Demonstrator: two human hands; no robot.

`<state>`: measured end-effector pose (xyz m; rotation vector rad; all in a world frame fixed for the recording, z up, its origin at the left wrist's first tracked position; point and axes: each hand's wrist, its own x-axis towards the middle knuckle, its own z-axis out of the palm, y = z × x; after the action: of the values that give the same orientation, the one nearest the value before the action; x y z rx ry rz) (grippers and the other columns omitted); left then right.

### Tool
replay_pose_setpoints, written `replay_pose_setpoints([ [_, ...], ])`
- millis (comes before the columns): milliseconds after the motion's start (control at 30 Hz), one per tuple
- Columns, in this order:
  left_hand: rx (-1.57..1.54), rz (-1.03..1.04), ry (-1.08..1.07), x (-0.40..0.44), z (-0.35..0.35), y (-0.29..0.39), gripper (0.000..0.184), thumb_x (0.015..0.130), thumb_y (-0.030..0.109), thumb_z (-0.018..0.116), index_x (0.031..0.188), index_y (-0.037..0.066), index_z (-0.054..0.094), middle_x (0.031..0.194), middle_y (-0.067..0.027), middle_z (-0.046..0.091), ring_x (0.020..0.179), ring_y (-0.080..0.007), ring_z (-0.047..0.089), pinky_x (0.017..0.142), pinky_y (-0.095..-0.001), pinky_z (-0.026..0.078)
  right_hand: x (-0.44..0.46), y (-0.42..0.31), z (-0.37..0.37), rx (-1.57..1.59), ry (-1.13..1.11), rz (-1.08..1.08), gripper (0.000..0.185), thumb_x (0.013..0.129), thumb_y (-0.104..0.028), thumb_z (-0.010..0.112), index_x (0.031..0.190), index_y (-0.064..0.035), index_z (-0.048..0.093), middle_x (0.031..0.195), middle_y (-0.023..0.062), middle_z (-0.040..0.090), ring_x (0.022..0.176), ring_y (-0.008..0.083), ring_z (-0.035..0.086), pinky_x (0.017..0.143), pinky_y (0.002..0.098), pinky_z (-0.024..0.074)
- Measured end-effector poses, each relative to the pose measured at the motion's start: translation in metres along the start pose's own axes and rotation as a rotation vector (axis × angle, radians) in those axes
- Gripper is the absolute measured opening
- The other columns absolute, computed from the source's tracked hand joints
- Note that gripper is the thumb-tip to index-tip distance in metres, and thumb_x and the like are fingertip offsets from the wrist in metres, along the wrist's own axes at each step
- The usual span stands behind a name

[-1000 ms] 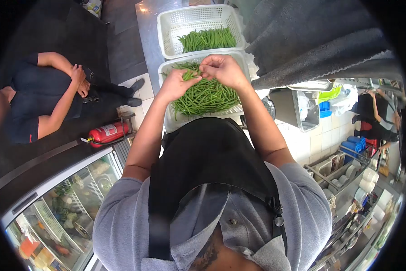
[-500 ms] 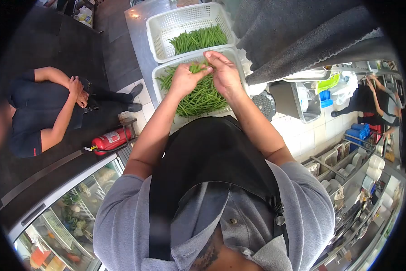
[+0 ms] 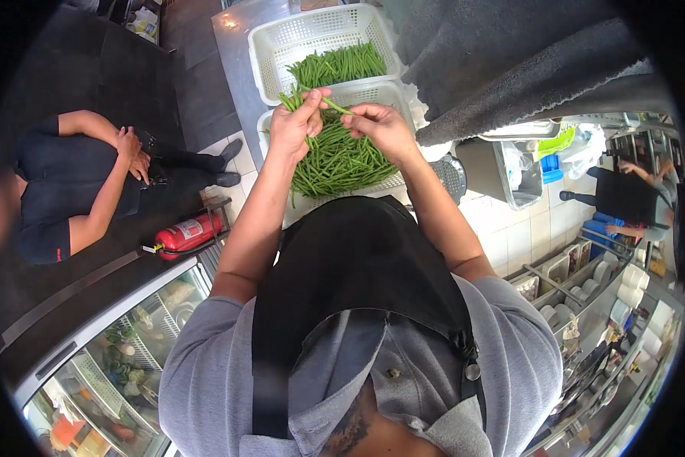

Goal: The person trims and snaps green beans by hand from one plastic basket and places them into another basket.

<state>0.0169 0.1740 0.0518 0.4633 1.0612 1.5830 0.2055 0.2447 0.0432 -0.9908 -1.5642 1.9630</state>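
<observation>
Closed around several green beans, my left hand (image 3: 293, 131) is over the left side of the near white basket (image 3: 373, 93). My right hand (image 3: 382, 131) pinches the end of one green bean (image 3: 336, 106), which stretches between the two hands. Below them a loose heap of green beans (image 3: 342, 164) fills much of the near basket. Beyond it, in the far white basket (image 3: 274, 53), lies a neater pile of green beans (image 3: 339, 64).
Both baskets stand on a metal table (image 3: 232, 30). Dark cloth (image 3: 510, 68) hangs at the right, near a grey bin (image 3: 487, 171). A person (image 3: 76, 183) stands at the left above a fire extinguisher (image 3: 186, 234). Another person (image 3: 632, 194) is far right.
My left hand has turned, showing its bunch of beans upright. My right hand has moved slightly right and down, with a bean now stretched from its fingertips. The far-right person has shifted.
</observation>
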Motion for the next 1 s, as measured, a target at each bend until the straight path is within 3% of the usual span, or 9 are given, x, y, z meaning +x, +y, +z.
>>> replay_pose_setpoints([
  [367, 0.112, 0.055, 0.032, -0.005, -0.014, 0.005, 0.026, 0.099, 0.023, 0.071, 0.107, -0.002, 0.071, 0.079, -0.0009, 0.062, 0.048, -0.0037, 0.040, 0.045, -0.0236, 0.031, 0.004, -0.013, 0.012, -0.328, -0.105, -0.021, 0.023, 0.098, -0.013, 0.056, 0.099, 0.0000, 0.075, 0.084, 0.0020, 0.070, 0.067, 0.0076, 0.060, 0.059, 0.0237, 0.0492],
  [467, 0.103, 0.104, 0.000, -0.012, -0.008, 0.007, 0.028, 0.100, 0.025, 0.069, 0.108, -0.002, 0.070, 0.077, -0.0006, 0.059, 0.049, -0.0047, 0.039, 0.046, -0.0235, 0.033, 0.014, 0.002, 0.019, -0.072, 0.089, 0.039, 0.020, 0.094, -0.015, 0.061, 0.093, 0.0003, 0.074, 0.077, 0.0032, 0.068, 0.060, 0.0092, 0.057, 0.054, 0.0258, 0.0468],
  [567, -0.012, 0.129, -0.117, -0.012, -0.016, -0.004, 0.029, 0.102, 0.027, 0.066, 0.110, -0.001, 0.068, 0.077, -0.0003, 0.058, 0.051, -0.0067, 0.041, 0.050, -0.0244, 0.036, 0.019, 0.004, 0.032, 0.755, 0.182, 0.162, 0.019, 0.091, -0.014, 0.062, 0.082, 0.0002, 0.070, 0.070, 0.0058, 0.060, 0.060, 0.0134, 0.051, 0.054, 0.0262, 0.0404],
  [700, -0.239, 0.148, -0.131, -0.009, -0.032, -0.007, 0.030, 0.104, 0.027, 0.061, 0.115, 0.000, 0.064, 0.090, -0.0043, 0.063, 0.067, -0.0100, 0.052, 0.060, -0.0270, 0.042, 0.028, 0.023, 0.023, 0.978, 0.179, 0.129, 0.019, 0.091, -0.014, 0.061, 0.081, -0.0004, 0.070, 0.070, 0.0046, 0.061, 0.059, 0.0128, 0.051, 0.053, 0.0267, 0.0401],
  [767, -0.215, 0.137, -0.066, -0.010, -0.035, 0.000, 0.029, 0.104, 0.027, 0.061, 0.114, 0.000, 0.064, 0.092, -0.0052, 0.064, 0.071, -0.0118, 0.057, 0.064, -0.0285, 0.046, 0.030, 0.035, 0.011, 0.326, 0.048, 0.104, 0.018, 0.091, -0.013, 0.060, 0.083, -0.0019, 0.071, 0.073, 0.0077, 0.067, 0.064, 0.0227, 0.061, 0.059, 0.0356, 0.0481],
  [800, -0.191, 0.125, -0.006, -0.010, -0.038, 0.003, 0.029, 0.104, 0.027, 0.060, 0.114, 0.000, 0.064, 0.093, -0.0061, 0.064, 0.076, -0.0136, 0.061, 0.068, -0.0300, 0.050, 0.030, 0.042, 0.012, 0.326, 0.046, 0.104, 0.018, 0.091, -0.013, 0.060, 0.083, -0.0019, 0.071, 0.073, 0.0077, 0.067, 0.064, 0.0227, 0.061, 0.059, 0.0356, 0.0481],
  [867, -0.153, 0.124, 0.016, -0.010, -0.046, 0.009, 0.029, 0.103, 0.027, 0.064, 0.111, 0.000, 0.066, 0.092, -0.0091, 0.068, 0.072, -0.0173, 0.064, 0.076, -0.0346, 0.060, 0.032, 0.058, 0.017, -0.878, -0.006, -0.190, 0.016, 0.091, -0.013, 0.060, 0.093, -0.0062, 0.075, 0.079, 0.0102, 0.072, 0.078, 0.0347, 0.069, 0.073, 0.0444, 0.0548],
  [900, -0.147, 0.097, -0.002, -0.013, -0.048, 0.013, 0.029, 0.103, 0.027, 0.063, 0.111, -0.001, 0.065, 0.090, -0.0081, 0.066, 0.072, -0.0174, 0.064, 0.077, -0.0364, 0.061, 0.033, 0.075, 0.023, -0.790, 0.010, -0.403, 0.021, 0.091, -0.012, 0.060, 0.104, -0.0131, 0.077, 0.091, 0.0121, 0.073, 0.092, 0.0395, 0.069, 0.086, 0.0466, 0.0550],
  [1000, -0.137, 0.044, -0.042, -0.014, -0.066, 0.017, 0.031, 0.104, 0.025, 0.061, 0.114, -0.003, 0.063, 0.084, -0.0048, 0.061, 0.069, -0.0178, 0.063, 0.071, -0.0355, 0.060, 0.036, 0.081, 0.039, -0.902, -0.143, -0.566, 0.024, 0.090, -0.011, 0.061, 0.108, -0.0134, 0.077, 0.095, 0.0129, 0.073, 0.094, 0.0372, 0.069, 0.089, 0.0463, 0.0551],
])
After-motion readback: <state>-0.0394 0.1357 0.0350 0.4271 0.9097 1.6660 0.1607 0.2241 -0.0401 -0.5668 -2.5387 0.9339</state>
